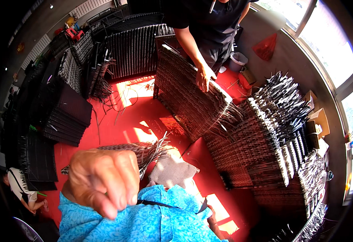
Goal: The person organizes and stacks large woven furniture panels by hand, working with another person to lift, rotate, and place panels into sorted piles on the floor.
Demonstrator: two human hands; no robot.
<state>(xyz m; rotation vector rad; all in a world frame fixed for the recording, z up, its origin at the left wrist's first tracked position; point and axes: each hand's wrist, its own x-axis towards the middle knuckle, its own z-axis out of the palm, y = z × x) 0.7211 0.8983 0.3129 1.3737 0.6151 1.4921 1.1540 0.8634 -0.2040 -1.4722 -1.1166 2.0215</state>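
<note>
My left hand (106,179) is raised close in front of my blue patterned shirt, its fingers curled closed. A thin black strip (158,203) comes out by its fingertips and runs right across the shirt. Of my right hand (212,218), only a sliver shows beside the shirt's right edge; its fingers are hidden. Beyond my left hand lies a brown woven wicker panel (134,147) with loose strand ends on its right. Next to it is a grey finely patterned piece (173,171), cloth or weave, I cannot tell which.
A person in black (204,24) stands opposite, one hand on an upright woven panel (180,90). More wicker panels (245,153) with loose ends lean at right; dark panels (67,115) stack at left. The floor (120,125) is red. Another person (21,185) bends at far left.
</note>
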